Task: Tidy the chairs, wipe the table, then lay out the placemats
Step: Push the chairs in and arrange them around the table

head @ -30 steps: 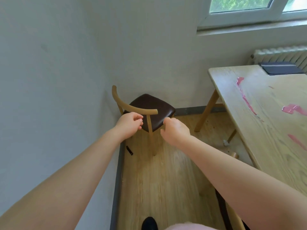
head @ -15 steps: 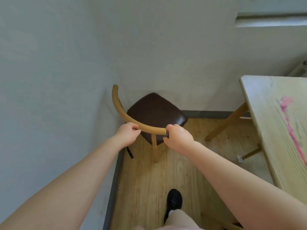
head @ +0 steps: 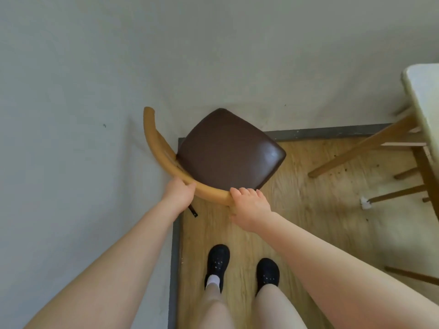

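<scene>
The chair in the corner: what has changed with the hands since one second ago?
Both hands have taken hold of the chair's curved backrest: the left hand grips its middle, the right hand its near end. The person stepped closer. The chair stays in the corner, the table at right.

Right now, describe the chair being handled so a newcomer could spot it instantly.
Find the room corner where the two grey walls meet the wooden floor. The chair stands there, left of the table. It alone has a dark brown padded seat and a curved wooden backrest, gripped by the left hand and right hand.
</scene>
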